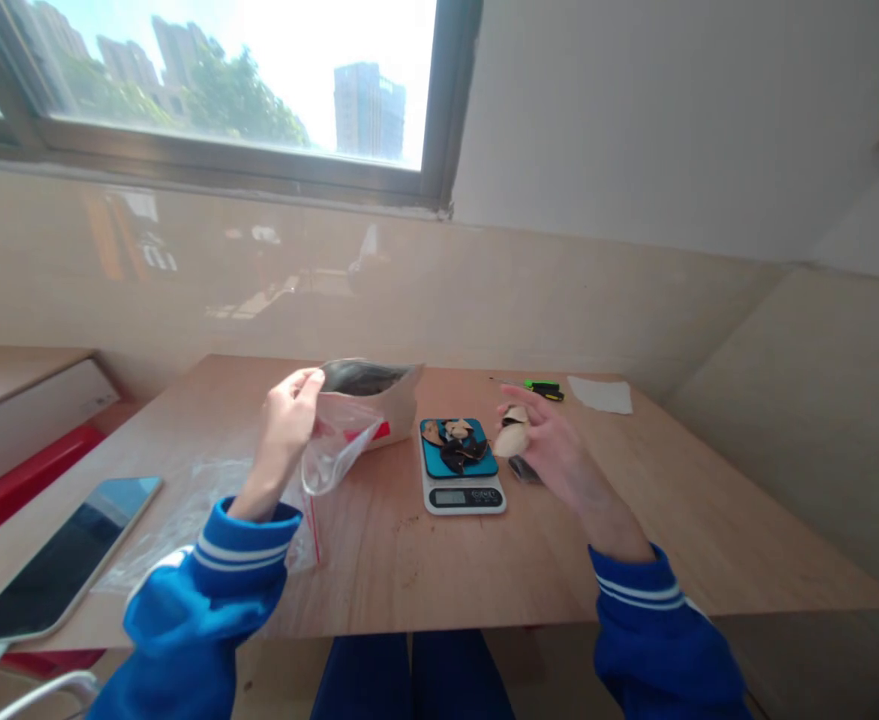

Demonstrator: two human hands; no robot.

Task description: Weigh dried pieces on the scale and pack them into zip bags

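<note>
With thumb and fingers, my left hand point(290, 418) pinches the rim of an opened tan pouch point(394, 408) that stands on the table, its inside silvery grey. A clear plastic bag point(338, 445) hangs at the same hand, over the pouch's front. My right hand point(555, 445) holds a few pale and dark dried pieces point(512, 438), just right of a kitchen scale point(465, 497). On the scale's blue top lies a small heap of dark and tan curled dried pieces point(458, 447); what they are I cannot tell. A dark piece point(523, 470) rests on the table below my right hand.
More clear zip bags point(206, 500) lie flat at the left, beside a phone point(64, 555) with a cable. Farther back right are green-and-black handled tools point(544, 389) and a white paper point(600, 394). Crumbs dot the wood before the scale. A red stool point(30, 490) stands left.
</note>
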